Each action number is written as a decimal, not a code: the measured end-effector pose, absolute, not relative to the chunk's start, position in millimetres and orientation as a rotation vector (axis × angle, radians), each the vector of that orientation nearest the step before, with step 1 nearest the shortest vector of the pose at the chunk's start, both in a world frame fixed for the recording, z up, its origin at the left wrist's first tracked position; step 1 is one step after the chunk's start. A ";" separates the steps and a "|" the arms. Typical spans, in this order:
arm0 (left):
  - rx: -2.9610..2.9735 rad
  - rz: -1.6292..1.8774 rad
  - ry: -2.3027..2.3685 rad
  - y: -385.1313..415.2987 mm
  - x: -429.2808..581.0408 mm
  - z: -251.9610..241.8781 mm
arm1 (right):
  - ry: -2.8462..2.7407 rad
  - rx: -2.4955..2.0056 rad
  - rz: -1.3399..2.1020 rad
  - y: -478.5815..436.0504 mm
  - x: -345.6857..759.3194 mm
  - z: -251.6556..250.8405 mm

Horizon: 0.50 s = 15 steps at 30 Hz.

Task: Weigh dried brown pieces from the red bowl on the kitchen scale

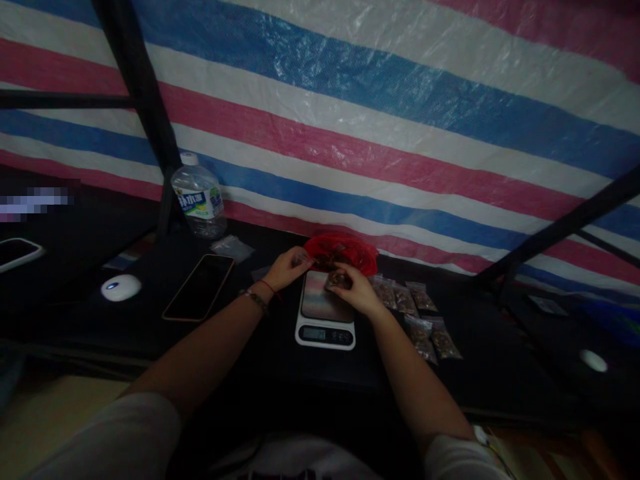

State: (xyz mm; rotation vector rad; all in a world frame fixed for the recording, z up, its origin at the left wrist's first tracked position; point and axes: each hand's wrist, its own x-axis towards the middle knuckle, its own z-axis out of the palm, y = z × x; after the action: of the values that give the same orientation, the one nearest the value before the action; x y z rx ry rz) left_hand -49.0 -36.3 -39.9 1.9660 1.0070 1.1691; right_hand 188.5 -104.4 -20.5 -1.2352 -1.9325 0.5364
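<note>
- Centrally, the right hand [357, 293] pinches a small filled bag [338, 280] between thumb and fingers, holding it on or just over the far end of the kitchen scale [325, 313]; whether the bag rests on the platform cannot be told.
- Left hand [286, 267]: fingers drawn together at the near edge of the red plastic bag [345, 250], apparently nipping something small; what it is cannot be told in the dim light.
- Handling, as a judgement: the small bag looks light, limp and slick, its loose contents free to shift; the upper edge or mouth seems the surest place to grip, with the body supported from beneath.
- Right of the scale: a cluster of filled packets [417, 317] lying flat on the dark table [250, 347].
- Left of the scale: a phone [199, 287], face up; beyond it a water bottle [199, 198], upright.
</note>
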 end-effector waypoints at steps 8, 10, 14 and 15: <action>1.977 1.071 0.966 -36.2 -49.6 -39.0 | -2.040 -1.219 0.487 -109.1 188.4 -18.6; 1.994 1.024 0.985 -37.0 -49.8 -38.0 | -2.010 -1.198 0.456 -107.8 193.2 -18.5; 2.008 1.004 1.013 -36.8 -50.7 -38.7 | -1.796 -1.238 0.303 -101.1 206.7 -20.2; 2.008 0.998 1.017 -36.3 -50.9 -39.3 | -1.746 -1.256 0.270 -99.5 209.9 -20.8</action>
State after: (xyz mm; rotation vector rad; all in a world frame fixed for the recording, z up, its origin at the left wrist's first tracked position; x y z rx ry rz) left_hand -50.9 -36.3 -39.3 2.0085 1.0166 0.9979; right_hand 209.9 -99.5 -20.8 -1.2560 -1.7455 0.2695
